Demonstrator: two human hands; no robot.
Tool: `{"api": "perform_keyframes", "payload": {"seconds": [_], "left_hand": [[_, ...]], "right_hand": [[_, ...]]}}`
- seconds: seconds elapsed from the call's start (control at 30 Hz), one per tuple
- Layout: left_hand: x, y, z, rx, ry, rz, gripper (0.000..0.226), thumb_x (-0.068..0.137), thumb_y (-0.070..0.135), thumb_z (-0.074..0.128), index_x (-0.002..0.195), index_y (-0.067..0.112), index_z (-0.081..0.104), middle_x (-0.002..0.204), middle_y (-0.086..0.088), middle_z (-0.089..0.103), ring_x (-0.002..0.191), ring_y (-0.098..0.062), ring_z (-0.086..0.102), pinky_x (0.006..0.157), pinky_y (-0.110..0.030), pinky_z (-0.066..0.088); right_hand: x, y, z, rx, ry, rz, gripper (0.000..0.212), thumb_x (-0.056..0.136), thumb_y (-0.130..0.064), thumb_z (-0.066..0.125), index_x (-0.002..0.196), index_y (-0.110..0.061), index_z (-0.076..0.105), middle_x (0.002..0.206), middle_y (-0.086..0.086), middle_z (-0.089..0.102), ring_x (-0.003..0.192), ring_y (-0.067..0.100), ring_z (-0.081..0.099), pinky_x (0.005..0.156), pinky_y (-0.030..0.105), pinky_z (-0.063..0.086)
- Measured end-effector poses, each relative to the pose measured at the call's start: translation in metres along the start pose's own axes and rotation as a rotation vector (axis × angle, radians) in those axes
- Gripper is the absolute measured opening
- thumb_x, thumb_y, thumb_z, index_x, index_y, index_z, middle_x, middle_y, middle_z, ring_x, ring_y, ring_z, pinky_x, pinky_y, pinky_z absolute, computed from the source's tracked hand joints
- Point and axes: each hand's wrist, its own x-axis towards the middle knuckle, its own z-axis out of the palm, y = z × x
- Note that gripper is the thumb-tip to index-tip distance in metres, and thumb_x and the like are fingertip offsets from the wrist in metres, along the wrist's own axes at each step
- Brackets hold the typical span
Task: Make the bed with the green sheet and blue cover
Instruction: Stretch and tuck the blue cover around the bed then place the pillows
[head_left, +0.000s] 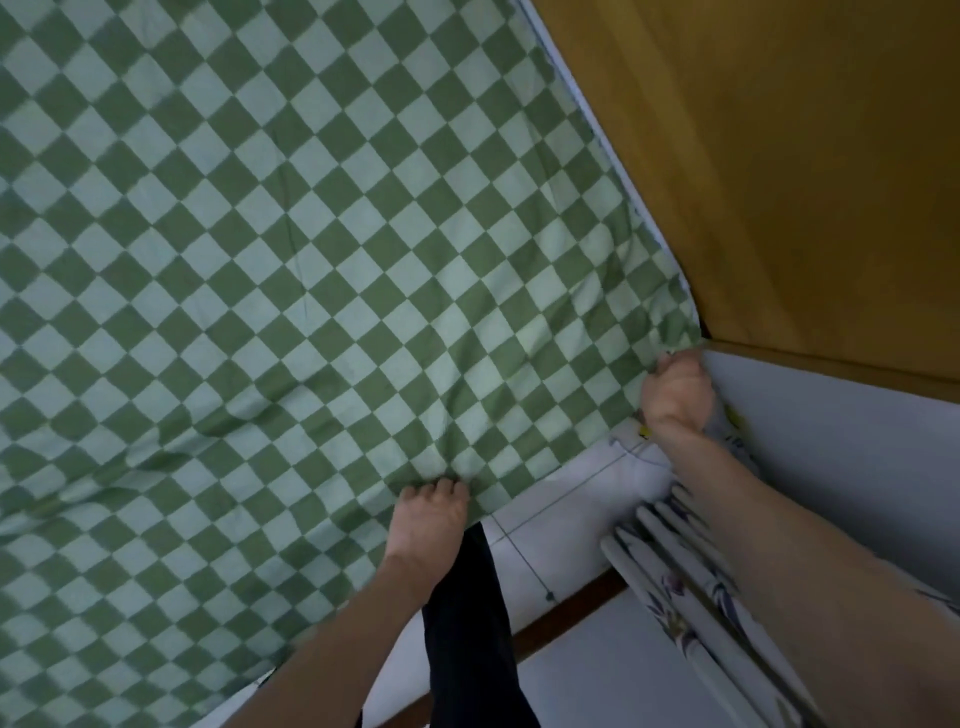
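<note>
Pulling the sheet (311, 249) to the corner at right of frame: my right hand (675, 395) and left hand (428, 519) grip its edge; sheet spread, untucked; cover unseen.

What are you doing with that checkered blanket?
A person is making the bed. The right hand grips the corner of the green sheet by the yellow wall, and the left hand holds its near edge. The sheet lies spread out with some wrinkles. No blue cover is in view.
</note>
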Motion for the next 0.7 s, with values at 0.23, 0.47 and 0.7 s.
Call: {"api": "perform_keyframes", "payload": {"seconds": [0.23, 0.47, 0.7], "left_hand": [[0.008, 0.018, 0.011, 0.011, -0.029, 0.03, 0.049, 0.09, 0.012, 0.053, 0.137, 0.013, 0.039, 0.126, -0.009, 0.054, 0.111, -0.03, 0.057, 0.092, -0.043, 0.048], [-0.009, 0.017, 0.023, -0.252, 0.131, -0.033, 0.029, 0.095, 0.015, 0.055, 0.124, 0.017, 0.052, 0.115, -0.002, 0.057, 0.107, -0.023, 0.059, 0.085, -0.037, 0.051], [-0.103, -0.045, 0.084, -1.151, 0.426, -0.903, 0.031, 0.099, 0.052, 0.046, 0.114, 0.028, 0.058, 0.111, 0.009, 0.064, 0.103, -0.015, 0.063, 0.085, -0.031, 0.048]], "right_hand": [[0.008, 0.024, -0.008, 0.107, 0.04, 0.044, 0.025, 0.102, -0.024, 0.045, 0.117, -0.005, 0.053, 0.12, 0.022, 0.064, 0.111, 0.04, 0.061, 0.089, 0.045, 0.048], [-0.016, 0.025, 0.004, 0.629, 0.007, 0.183, 0.047, 0.103, -0.042, 0.045, 0.134, -0.007, 0.047, 0.131, 0.013, 0.06, 0.117, 0.029, 0.06, 0.091, 0.033, 0.05], [-0.166, 0.013, 0.074, 0.772, -0.378, 0.311, 0.046, 0.102, -0.053, 0.041, 0.133, -0.02, 0.044, 0.137, 0.009, 0.057, 0.114, 0.031, 0.064, 0.087, 0.042, 0.058]]}}
